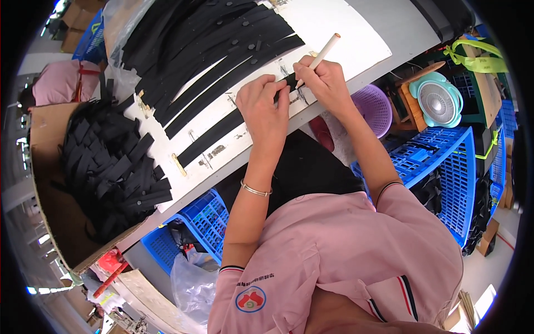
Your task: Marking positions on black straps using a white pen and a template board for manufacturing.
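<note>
A white pencil (327, 49) is pinched in my right hand (324, 83), its tip down beside the right end of a black strip. My left hand (262, 106) is closed, thumb and fingers pressed on that black strip (214, 135) near its right end. The strip runs left along the front of a white board (356, 34) with dark pencil marks on it. Behind it, many more black strips (189, 61) lie side by side, some with small dark pieces on top. The fingers hide part of the strip's end.
At the left, an open cardboard box (51, 139) holds a heap of short black pieces (105, 161). Blue plastic baskets (203, 222) stand below the table. To the right are a purple basket (374, 108), a teal fan (439, 99) and a blue crate (464, 183).
</note>
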Action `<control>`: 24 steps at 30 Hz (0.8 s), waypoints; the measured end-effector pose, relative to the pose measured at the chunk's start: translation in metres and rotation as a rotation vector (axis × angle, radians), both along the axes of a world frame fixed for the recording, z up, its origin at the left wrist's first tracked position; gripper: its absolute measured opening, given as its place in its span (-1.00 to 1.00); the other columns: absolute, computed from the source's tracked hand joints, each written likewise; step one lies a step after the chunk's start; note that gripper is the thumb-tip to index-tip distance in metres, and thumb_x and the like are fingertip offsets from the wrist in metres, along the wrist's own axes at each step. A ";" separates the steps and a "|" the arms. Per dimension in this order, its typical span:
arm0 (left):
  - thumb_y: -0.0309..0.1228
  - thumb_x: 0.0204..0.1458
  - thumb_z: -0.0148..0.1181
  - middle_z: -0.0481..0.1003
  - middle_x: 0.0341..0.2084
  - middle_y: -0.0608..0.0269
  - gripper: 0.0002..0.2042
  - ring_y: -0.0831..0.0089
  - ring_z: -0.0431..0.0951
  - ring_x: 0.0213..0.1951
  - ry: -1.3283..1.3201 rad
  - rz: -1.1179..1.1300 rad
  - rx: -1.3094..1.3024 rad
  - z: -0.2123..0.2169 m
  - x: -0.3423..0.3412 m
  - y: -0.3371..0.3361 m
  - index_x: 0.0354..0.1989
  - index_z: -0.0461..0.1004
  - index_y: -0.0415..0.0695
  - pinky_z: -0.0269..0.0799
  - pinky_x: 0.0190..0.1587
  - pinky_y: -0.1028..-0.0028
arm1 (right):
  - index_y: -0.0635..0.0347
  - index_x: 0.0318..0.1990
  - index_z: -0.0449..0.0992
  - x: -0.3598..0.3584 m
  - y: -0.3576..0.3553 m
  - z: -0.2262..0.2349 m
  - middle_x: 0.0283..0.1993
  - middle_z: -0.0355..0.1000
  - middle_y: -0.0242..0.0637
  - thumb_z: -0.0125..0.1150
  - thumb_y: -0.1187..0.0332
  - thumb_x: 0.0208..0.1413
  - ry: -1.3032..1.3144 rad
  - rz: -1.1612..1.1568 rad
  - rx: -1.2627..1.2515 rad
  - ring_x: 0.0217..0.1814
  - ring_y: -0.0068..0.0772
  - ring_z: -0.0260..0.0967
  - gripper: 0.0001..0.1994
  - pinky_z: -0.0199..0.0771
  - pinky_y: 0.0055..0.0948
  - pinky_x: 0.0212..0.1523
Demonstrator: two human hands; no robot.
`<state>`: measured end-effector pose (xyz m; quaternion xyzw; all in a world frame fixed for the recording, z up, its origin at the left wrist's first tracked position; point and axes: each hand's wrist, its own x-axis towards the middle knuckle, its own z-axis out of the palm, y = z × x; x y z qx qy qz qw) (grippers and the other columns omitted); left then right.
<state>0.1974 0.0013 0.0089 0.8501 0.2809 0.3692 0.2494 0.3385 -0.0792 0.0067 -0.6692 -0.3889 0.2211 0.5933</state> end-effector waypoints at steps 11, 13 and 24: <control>-0.21 0.06 0.39 0.14 0.43 -0.08 -0.34 -0.04 0.07 0.46 0.208 0.065 0.053 -0.005 -0.007 0.009 0.36 0.35 -0.06 -0.30 0.40 -0.31 | 0.32 -0.38 0.57 0.001 -0.004 -0.001 -0.47 0.50 -0.41 0.14 0.33 0.31 0.002 -0.076 0.013 -0.43 -0.67 0.36 -0.74 0.35 -0.54 -0.38; -0.23 0.08 0.37 0.00 0.46 -0.31 -0.28 -0.18 -0.12 0.52 0.226 -0.024 -0.016 -0.007 -0.004 0.024 0.39 0.26 -0.25 -0.47 0.38 -0.42 | 0.31 -0.38 0.58 -0.004 -0.004 0.001 -0.45 0.50 -0.42 0.13 0.35 0.35 0.059 -0.102 0.061 -0.43 -0.70 0.32 -0.73 0.31 -0.60 -0.37; -0.02 0.22 0.22 0.05 0.47 -0.28 -0.29 -0.07 -0.08 0.54 0.192 0.004 -0.039 -0.008 -0.007 0.114 0.42 0.23 -0.20 -0.39 0.47 -0.23 | 0.28 -0.34 0.60 -0.007 -0.003 -0.001 -0.42 0.46 -0.47 0.16 0.36 0.37 0.088 -0.121 0.075 -0.43 -0.75 0.24 -0.76 0.21 -0.68 -0.40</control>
